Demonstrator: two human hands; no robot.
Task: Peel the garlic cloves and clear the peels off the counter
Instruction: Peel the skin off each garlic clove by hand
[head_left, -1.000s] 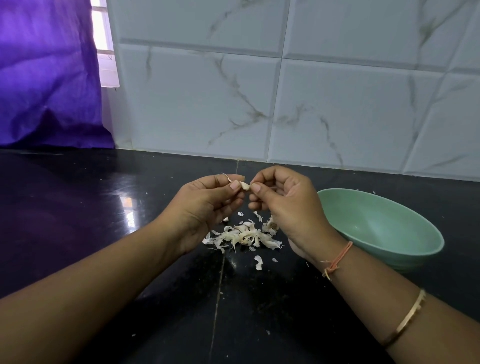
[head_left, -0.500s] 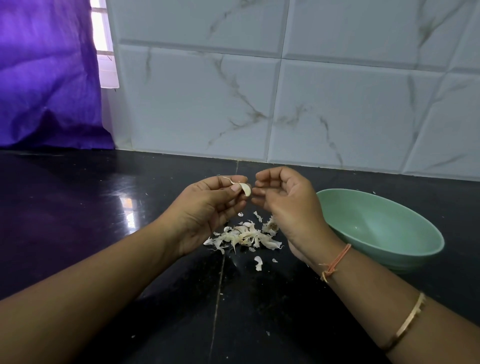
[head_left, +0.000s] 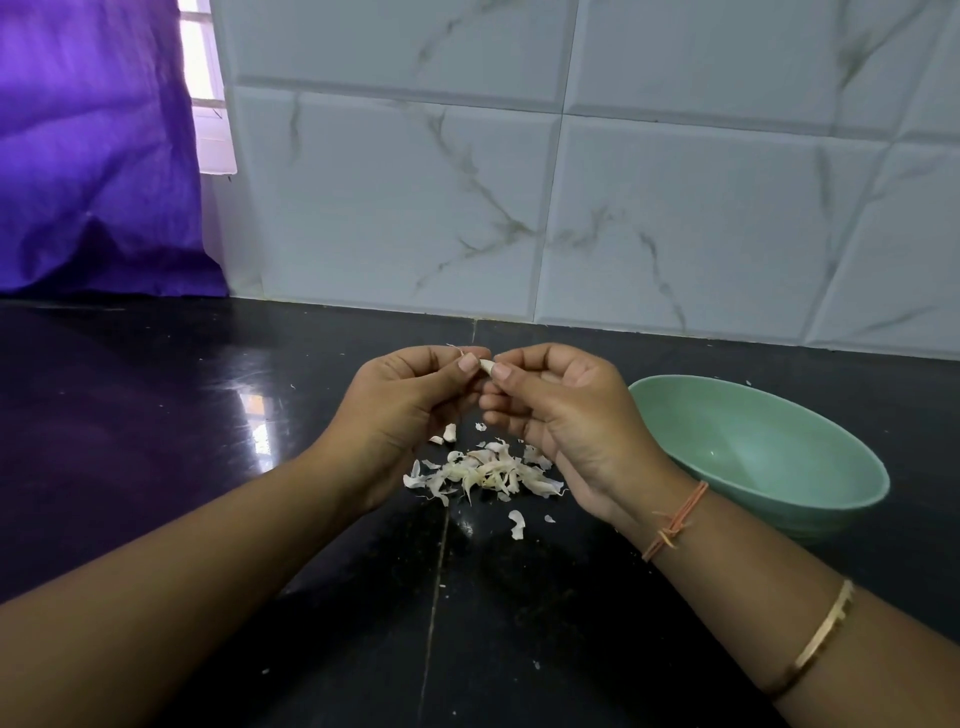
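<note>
Far left: purple curtain (head_left: 93, 156) hangs to the counter's back edge, a bright window strip (head_left: 205, 104) beside it. White marble-veined tile wall (head_left: 571, 208) runs across the back. Black glossy counter (head_left: 156, 415), with window glare on its left part.

Left hand (head_left: 410, 405) is raised above the counter, fingers curled, thumb and forefinger pinching the near end of a garlic clove (head_left: 486, 366). A thin wisp of skin sticks up behind the forefinger. The clove sits in the air between both hands, small and pale, mostly hidden by fingertips.

Below the hands, on the counter: a heap of peels (head_left: 483, 473), whitish, loose. One small chunk (head_left: 450, 432) lies just behind the heap; a stray peel (head_left: 517, 524) lies in front of it, apart.

Right hand (head_left: 566, 415) is curled too, thumb tip pressed on the clove's other end, forefinger arched over it. An orange thread (head_left: 675, 519) is tied at that wrist, and a gold bangle (head_left: 826, 631) sits further up the forearm.

Right: a pale green bowl (head_left: 753, 452) on the counter, just beside the right wrist.
</note>
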